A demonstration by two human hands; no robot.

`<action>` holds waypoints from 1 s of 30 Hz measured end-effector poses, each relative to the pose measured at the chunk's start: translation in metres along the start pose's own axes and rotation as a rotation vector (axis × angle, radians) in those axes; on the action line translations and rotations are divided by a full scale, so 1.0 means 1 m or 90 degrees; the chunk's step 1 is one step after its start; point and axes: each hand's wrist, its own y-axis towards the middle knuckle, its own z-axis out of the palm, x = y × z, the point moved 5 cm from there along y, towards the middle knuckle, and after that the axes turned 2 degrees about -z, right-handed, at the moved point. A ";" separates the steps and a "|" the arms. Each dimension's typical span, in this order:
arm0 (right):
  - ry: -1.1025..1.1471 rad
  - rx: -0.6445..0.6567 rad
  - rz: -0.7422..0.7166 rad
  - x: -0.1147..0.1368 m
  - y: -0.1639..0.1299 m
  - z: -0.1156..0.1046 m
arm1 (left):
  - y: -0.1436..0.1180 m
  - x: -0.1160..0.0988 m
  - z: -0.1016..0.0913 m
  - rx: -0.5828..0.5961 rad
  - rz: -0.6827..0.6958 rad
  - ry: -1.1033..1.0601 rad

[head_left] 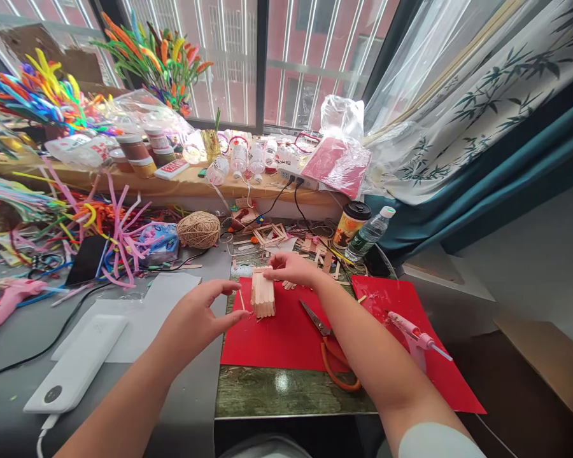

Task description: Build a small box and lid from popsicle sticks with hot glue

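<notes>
No lettering, brand or number can be made out anywhere. The printed paper cup (351, 224) and the labelled water bottle (369, 234), both beyond and to the right of the right hand (291, 267) that pinches the stick panel (262, 294), carry print too small and blurred to read. The same holds for the red-and-white pack (171, 168) and the small bottles (248, 159) on the ledge far beyond both hands; their markings are illegible.
</notes>
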 end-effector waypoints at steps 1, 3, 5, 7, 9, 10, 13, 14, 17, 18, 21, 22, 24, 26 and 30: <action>-0.002 0.007 0.003 0.000 -0.005 0.001 | -0.001 0.001 0.001 0.003 -0.007 0.001; -0.005 0.016 0.007 0.001 -0.021 0.005 | -0.001 0.003 0.004 0.005 -0.019 -0.003; -0.012 0.003 0.005 0.004 -0.042 0.010 | -0.001 0.005 0.006 0.006 -0.026 -0.011; -0.025 -0.053 -0.003 0.007 -0.066 0.013 | -0.001 0.006 0.008 0.005 -0.028 -0.019; -0.001 -0.073 0.005 0.009 -0.089 0.021 | -0.001 0.006 0.009 0.006 -0.023 -0.026; 0.036 -0.062 0.014 0.008 -0.099 0.026 | -0.001 0.006 0.009 0.007 -0.020 -0.028; 0.151 -0.022 0.033 0.005 -0.122 0.044 | -0.002 0.004 0.010 0.012 -0.009 -0.025; 0.175 -0.022 0.037 0.003 -0.128 0.048 | -0.002 0.003 0.010 0.012 -0.005 -0.022; 0.223 -0.051 0.048 -0.005 -0.140 0.061 | -0.004 -0.002 0.013 0.021 0.018 -0.006; 0.241 -0.053 0.047 -0.008 -0.142 0.066 | -0.006 -0.005 0.015 0.030 0.032 0.001; 0.318 -0.072 0.018 -0.013 -0.147 0.080 | -0.011 -0.014 0.021 0.063 0.088 0.024; 0.342 -0.088 0.005 -0.013 -0.148 0.083 | -0.013 -0.017 0.022 0.069 0.105 0.030; 0.371 -0.124 -0.017 -0.013 -0.151 0.088 | -0.016 -0.023 0.023 0.074 0.127 0.047; 0.373 -0.136 -0.024 -0.011 -0.154 0.093 | -0.018 -0.028 0.023 0.081 0.134 0.077; 0.354 -0.138 -0.029 -0.006 -0.157 0.099 | -0.017 -0.039 0.024 0.135 0.144 0.147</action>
